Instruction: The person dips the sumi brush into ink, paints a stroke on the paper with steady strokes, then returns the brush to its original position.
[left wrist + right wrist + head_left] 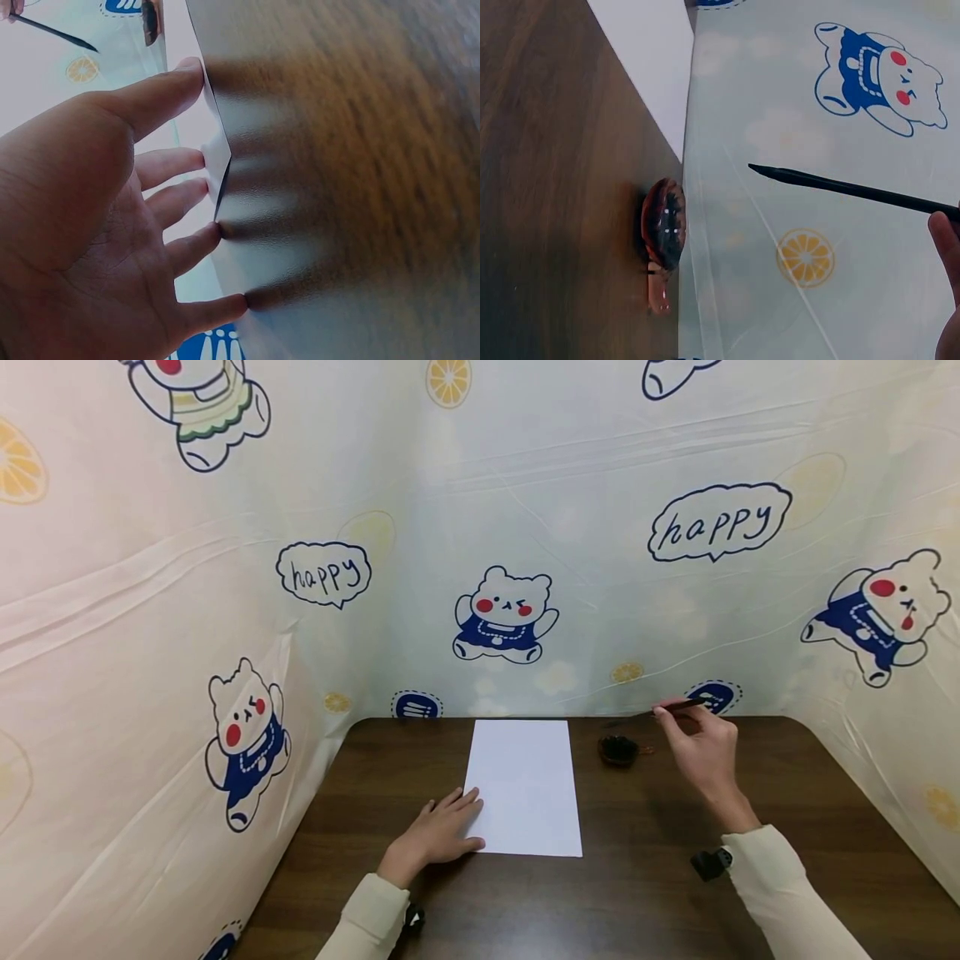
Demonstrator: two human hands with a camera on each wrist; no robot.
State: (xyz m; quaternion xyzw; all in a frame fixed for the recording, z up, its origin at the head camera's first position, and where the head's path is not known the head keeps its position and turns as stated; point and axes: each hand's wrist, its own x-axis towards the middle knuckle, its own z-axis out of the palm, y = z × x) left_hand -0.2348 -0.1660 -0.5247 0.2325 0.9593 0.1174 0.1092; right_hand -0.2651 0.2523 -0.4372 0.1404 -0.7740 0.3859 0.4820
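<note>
A blank white sheet of paper (528, 789) lies lengthwise on the brown wooden table. My left hand (438, 833) rests on its lower left edge with fingers spread; in the left wrist view the thumb (169, 96) and fingertips touch down along that edge. Above the table's right rear part, my right hand (701, 756) pinches a slim black ink brush (840, 186) between thumb and fingers. Its dark pointed tip points left, in the air. Below the brush sits a small dark dish (618, 751) with a reddish rim and stub handle, shiny black inside.
A pale cloth printed with bears, orange slices and "happy" bubbles (324, 574) hangs behind the table (637, 893) and along both sides. The sheet reaches the table's back edge. Small black cameras (711, 863) sit at both wrists.
</note>
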